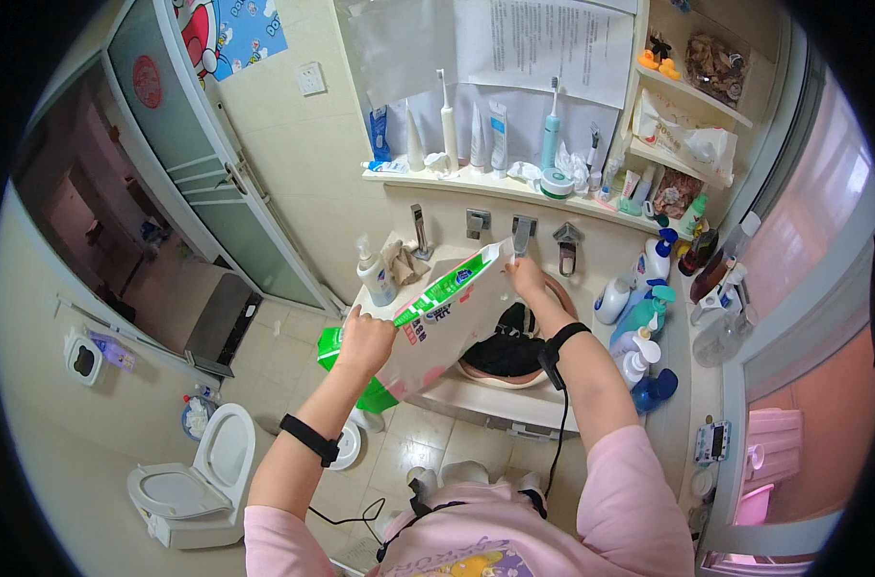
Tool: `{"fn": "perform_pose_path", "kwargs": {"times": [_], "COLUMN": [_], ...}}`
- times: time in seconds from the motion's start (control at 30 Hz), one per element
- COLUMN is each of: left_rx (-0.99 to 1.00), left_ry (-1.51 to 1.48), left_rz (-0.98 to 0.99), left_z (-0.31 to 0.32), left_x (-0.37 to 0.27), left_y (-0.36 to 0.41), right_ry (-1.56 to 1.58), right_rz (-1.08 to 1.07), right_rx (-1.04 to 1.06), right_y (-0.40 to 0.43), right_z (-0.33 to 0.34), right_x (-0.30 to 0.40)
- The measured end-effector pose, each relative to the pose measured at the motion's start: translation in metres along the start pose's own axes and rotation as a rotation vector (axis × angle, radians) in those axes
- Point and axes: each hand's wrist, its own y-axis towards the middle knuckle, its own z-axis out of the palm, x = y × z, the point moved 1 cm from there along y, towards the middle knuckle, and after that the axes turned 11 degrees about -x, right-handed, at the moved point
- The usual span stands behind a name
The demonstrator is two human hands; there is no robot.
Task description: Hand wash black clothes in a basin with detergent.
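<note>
A large white and green plastic product bag (437,332) is held tilted over the counter and the near left side of the washbasin (560,292). My left hand (367,340) grips its lower left part. At its upper right end, my right hand (527,280) pinches a corner close to the taps. Printed writing covers the bag's side, and its contents are hidden. Black fabric (508,352) lies in the basin, partly behind the bag. Each of my wrists wears a black strap.
A pump bottle (377,278) and a beige cloth (404,263) stand left of the basin. Several bottles (636,339) crowd the right side. Toothbrushes and tubes line the shelf (473,180) above the metal tap (524,229). A toilet (221,461) is at lower left.
</note>
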Motion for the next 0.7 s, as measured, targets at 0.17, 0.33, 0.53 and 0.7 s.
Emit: {"fn": "perform_pose_path", "kwargs": {"times": [0.17,0.33,0.53,0.7], "left_rx": [-0.078,-0.218,-0.233,-0.237], "left_ry": [-0.031,-0.064,-0.013,0.069], "left_rz": [-0.016,0.014,0.113,0.256], "left_z": [0.000,-0.001,-0.012,-0.045], "left_x": [0.026,0.052,0.063,0.084], "left_y": [-0.004,-0.010,0.007,0.033], "right_ry": [0.046,0.095,0.047,0.192], "right_rz": [-0.113,-0.227,-0.167,-0.228], "right_rx": [-0.031,-0.050,0.046,-0.162], "right_y": [-0.004,-0.003,0.005,0.012], "right_z": [-0.017,-0.042,-0.046,-0.018], "right_x": [0.038,0.080,0.075,0.069]}}
